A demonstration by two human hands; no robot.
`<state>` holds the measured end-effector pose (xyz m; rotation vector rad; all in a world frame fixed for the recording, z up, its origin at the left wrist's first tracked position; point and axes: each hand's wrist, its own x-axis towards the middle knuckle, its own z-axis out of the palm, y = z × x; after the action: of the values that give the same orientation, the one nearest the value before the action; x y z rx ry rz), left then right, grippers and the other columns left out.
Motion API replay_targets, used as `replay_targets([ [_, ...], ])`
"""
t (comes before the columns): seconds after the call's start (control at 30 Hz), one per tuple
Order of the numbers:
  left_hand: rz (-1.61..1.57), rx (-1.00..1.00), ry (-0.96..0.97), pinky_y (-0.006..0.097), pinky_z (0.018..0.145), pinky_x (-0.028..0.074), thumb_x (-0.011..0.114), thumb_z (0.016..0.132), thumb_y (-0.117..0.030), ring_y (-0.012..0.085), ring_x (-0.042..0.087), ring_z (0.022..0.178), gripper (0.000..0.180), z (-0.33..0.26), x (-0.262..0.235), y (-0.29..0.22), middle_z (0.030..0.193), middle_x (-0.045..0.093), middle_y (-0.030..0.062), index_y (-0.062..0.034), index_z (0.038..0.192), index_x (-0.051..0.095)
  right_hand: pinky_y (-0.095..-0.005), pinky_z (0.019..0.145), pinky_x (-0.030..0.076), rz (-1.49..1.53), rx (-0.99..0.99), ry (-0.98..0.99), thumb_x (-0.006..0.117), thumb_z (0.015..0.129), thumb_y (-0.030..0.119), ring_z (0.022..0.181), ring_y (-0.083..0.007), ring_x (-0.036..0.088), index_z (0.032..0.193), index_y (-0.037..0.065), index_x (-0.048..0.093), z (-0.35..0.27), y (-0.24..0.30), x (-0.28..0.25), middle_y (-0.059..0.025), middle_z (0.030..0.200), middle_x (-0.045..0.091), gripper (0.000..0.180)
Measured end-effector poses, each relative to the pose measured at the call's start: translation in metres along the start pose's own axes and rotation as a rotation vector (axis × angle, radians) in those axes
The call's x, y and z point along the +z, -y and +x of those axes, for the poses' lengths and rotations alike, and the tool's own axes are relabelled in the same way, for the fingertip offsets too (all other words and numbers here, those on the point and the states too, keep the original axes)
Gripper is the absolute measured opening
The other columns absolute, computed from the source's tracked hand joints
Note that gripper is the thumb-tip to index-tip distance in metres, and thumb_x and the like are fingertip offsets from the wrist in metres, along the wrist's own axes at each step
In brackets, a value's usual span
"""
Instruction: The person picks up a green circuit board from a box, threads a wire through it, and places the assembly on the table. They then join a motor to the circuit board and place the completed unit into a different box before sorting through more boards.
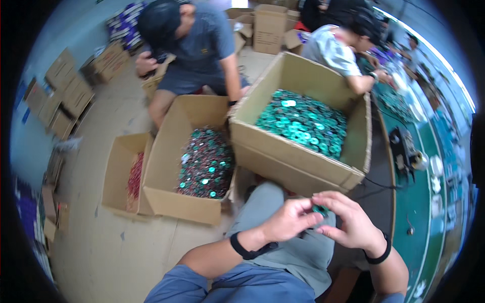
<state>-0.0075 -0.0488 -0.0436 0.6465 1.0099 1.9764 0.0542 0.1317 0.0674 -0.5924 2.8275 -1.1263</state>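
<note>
At nine o'clock a small open carton [121, 171] sits on the bare concrete floor [101, 242], red parts along its inner right wall. Just beside it, touching, a larger carton [174, 151] holds dark round parts flecked green. Open floor runs from seven to nine o'clock; flattened boxes [63, 96] line the wall at ten. At twelve o'clock a seated person in a grey shirt [202, 43] crowds the far rim of the middle carton. The biggest carton [298, 164], full of green discs [303, 123], fills the centre, its near edge just above the hands. The left hand [288, 220] and right hand [348, 222] meet over the lap at five o'clock, fingertips pinched together on a small green part [319, 209]. At three o'clock a green workbench [419, 202] hems in the right side, another person's arm [361, 81] resting across it.
</note>
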Motion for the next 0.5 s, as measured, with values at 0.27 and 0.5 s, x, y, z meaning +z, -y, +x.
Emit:
replay_targets([
  [0.27, -0.045, -0.101, -0.116, 0.027, 0.085, 0.055, 0.061, 0.097, -0.002, 0.0125, 0.065, 0.096, 0.045, 0.035, -0.018, -0.061, 0.120, 0.065, 0.0098, 0.0003, 0.141, 0.050, -0.0401, 0.093, 0.052, -0.183, 0.219, -0.378, 0.072, 0.079, 0.006, 0.107, -0.0340, 0.065, 0.115, 0.001, 0.066, -0.097, -0.048, -0.061, -0.0173, 0.115, 0.067, 0.036],
  [0.5, 0.222, -0.003, 0.009, 0.022, 0.081, 0.056, 0.061, 0.096, -0.005, 0.0101, 0.065, 0.093, 0.047, 0.122, 0.013, -0.147, 0.124, 0.064, 0.0130, -0.0017, 0.141, 0.050, -0.0336, 0.085, 0.052, -0.340, 0.375, -0.655, 0.065, 0.084, -0.001, 0.099, -0.0300, 0.065, 0.113, 0.000, 0.064, -0.149, -0.131, -0.098, -0.0163, 0.113, 0.065, 0.030],
])
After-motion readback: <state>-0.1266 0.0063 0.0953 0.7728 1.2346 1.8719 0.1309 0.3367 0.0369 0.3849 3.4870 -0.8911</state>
